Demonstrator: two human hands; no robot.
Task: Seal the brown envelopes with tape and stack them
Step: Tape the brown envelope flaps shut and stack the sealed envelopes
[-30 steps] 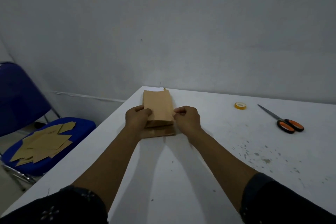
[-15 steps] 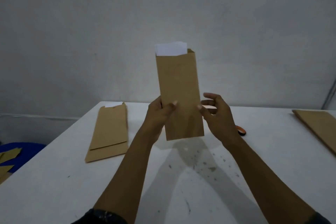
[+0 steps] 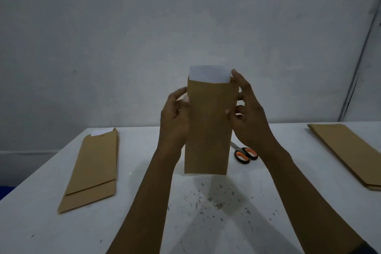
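We count 1 brown envelope held up [image 3: 208, 130], centre frame, w/ 1 white sheet [image 3: 209, 74] sticking out. 2 envelope stacks: left [image 3: 92, 169], right edge [image 3: 348, 154]. 1 pr scissors [image 3: 245, 154], 2 hands.

Left hand [image 3: 175, 117] raised, thumb pinching, right hand [image 3: 250, 117] raised opposite, fingers curled, forearms extended

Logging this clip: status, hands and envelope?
Left hand and right hand both grip upright envelope. White paper sticks out, unsealed. Scissors behind; nothing blocking.

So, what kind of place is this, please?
Probably a plain workroom set up for envelope packing: a bare grey wall, a white table with scissors and envelope stacks, one brown envelope held upright.
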